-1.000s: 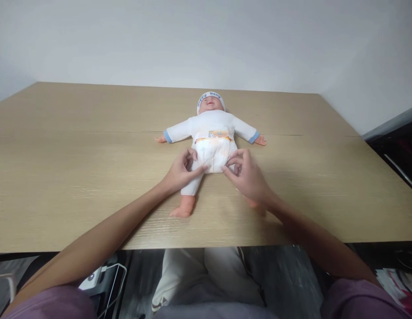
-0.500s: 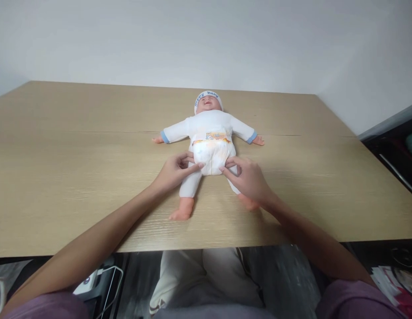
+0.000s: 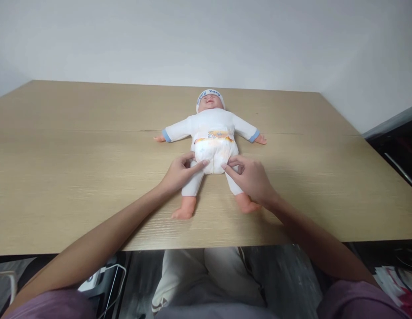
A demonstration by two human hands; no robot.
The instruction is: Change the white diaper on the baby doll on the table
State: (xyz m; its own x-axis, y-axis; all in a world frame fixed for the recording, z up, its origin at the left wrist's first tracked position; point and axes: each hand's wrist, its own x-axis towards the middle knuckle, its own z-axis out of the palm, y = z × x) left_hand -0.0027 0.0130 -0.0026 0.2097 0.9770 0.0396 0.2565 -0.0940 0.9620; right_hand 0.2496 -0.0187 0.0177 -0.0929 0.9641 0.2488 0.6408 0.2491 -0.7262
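Pale grey walls [image 3: 192, 44] meet a light wood-grain table [image 3: 93, 155]. On it lies a white-clad baby doll [image 3: 212, 118] in a white, orange-banded diaper [image 3: 209, 153], probably soft, light, best taken by its leg edges. Left hand [image 3: 178, 173] and right hand [image 3: 254, 178], half-curled, touch there; I cannot tell whether they pinch.

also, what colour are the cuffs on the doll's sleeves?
Blue cuffs, against white sleeves; best seen in the head view.
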